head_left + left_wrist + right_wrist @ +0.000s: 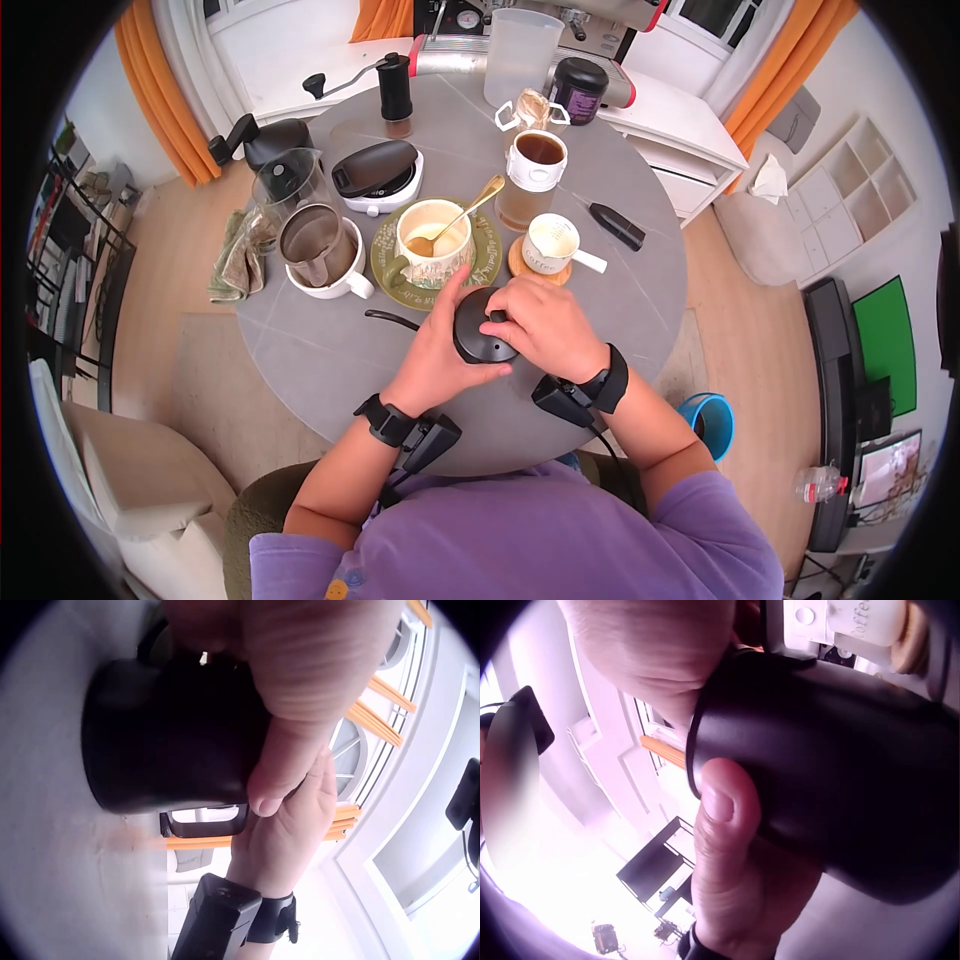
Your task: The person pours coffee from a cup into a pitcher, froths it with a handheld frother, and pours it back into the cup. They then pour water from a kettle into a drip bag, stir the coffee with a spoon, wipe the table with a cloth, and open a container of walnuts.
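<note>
Purple cloth of my shirt (520, 530) fills the bottom of the head view. Just above it, at the centre, sits the black kettle (176, 742), smooth-sided and round, its dark surface dull with a soft sheen. Its thin, curved spout (392, 319) points left, and a squared black loop (206, 831) shows at its side in the left wrist view. The round lid (480, 346) has a small hole near its lower edge. With my left hand (437, 350) I grasp the kettle's side; with my right hand (550, 325) I pinch the lid's knob (497, 316).
</note>
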The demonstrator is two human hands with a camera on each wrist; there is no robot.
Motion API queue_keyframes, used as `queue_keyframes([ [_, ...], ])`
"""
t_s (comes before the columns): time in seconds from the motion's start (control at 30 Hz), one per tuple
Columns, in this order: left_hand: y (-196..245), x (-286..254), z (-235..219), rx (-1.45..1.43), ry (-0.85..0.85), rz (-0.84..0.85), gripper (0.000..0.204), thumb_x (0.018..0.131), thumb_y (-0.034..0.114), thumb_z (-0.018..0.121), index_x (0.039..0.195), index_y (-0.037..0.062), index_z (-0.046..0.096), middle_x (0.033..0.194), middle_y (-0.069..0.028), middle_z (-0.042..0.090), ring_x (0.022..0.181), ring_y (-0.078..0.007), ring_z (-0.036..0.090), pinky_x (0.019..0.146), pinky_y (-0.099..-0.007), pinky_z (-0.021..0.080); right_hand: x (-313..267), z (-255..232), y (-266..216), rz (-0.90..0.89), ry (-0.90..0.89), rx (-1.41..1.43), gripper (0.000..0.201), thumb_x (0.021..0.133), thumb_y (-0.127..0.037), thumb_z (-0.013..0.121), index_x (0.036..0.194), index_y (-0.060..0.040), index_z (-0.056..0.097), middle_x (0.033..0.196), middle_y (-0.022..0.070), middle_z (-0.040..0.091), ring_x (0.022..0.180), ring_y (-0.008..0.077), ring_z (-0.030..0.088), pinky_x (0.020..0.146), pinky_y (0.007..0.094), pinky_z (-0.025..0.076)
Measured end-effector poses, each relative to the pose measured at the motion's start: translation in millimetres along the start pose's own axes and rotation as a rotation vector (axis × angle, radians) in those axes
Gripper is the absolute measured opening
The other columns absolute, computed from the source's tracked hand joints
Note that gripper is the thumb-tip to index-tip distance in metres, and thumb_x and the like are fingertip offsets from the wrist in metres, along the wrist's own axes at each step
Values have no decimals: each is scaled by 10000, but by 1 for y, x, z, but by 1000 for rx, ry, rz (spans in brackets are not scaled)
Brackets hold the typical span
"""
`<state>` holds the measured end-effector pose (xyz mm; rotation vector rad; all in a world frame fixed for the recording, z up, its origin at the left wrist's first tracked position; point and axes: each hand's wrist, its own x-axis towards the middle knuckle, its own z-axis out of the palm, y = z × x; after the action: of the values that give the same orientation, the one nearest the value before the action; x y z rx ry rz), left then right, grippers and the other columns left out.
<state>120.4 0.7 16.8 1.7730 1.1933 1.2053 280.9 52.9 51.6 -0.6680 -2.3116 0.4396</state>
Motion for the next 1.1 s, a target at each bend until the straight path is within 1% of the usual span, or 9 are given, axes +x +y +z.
queue_keyframes([
  [0.07,-1,-1,0,61,36,-13,1055,540,150,818,1350,34,152,1193,-170,468,1114,-289,468,942,-351,378,6,-6,-5,-54,57,-27,197,713,-165,671,807,-64,531,739,80,525,676,252,528,596,339,424],
  [0.13,-2,-1,0,49,22,-60,1042,542,151,818,1344,29,163,1199,-172,465,1121,-288,464,948,-349,375,17,-26,-19,19,342,112,182,706,-124,674,819,-69,542,706,67,515,597,214,508,547,308,406],
  [0.2,-2,-1,0,45,-7,-82,1029,544,153,817,1337,25,175,1205,-173,462,1128,-286,461,954,-348,372,23,-30,-13,14,367,127,159,717,-101,670,812,-60,549,674,46,496,536,154,460,512,273,377],
  [0.33,-3,-2,-1,-26,20,-5,1007,546,144,817,1325,25,190,1216,-170,457,1126,-275,464,960,-351,367,3,-41,1,175,327,266,128,751,-92,656,793,-42,545,643,20,463,516,104,405,490,244,343],
  [0.5,-9,-6,-8,-103,8,-31,1043,536,125,815,1351,60,166,1222,-133,459,1144,-243,451,980,-349,341,-50,-51,23,517,157,86,124,756,-115,652,791,-49,553,606,32,483,518,121,446,494,259,373],
  [0.63,-7,-5,-8,-80,-2,-16,1057,540,108,807,1362,60,143,1220,-132,456,1142,-243,450,982,-354,339,-65,-38,25,514,-52,-69,149,755,-173,641,791,-59,553,662,87,554,566,228,540,515,321,414],
  [0.77,-9,-7,-7,-120,-4,-26,1096,548,97,801,1377,67,85,1236,-133,441,1145,-251,445,984,-355,337,-63,-29,32,476,-81,-159,175,737,-179,650,800,-61,537,685,91,566,579,258,544,527,343,423],
  [0.97,-5,-8,-9,-89,-40,-56,1115,553,86,799,1381,72,51,1269,-138,415,1159,-250,436,983,-356,340,-57,-33,39,486,-199,-73,182,729,-164,663,822,-59,548,669,90,564,575,237,554,523,331,433],
  [1.1,-8,-8,-10,-110,-51,-64,1110,547,68,800,1379,74,65,1280,-139,407,1170,-253,429,987,-353,339,-29,-76,24,507,-71,-125,263,718,-147,689,934,-56,569,660,62,580,570,162,564,536,296,453],
])
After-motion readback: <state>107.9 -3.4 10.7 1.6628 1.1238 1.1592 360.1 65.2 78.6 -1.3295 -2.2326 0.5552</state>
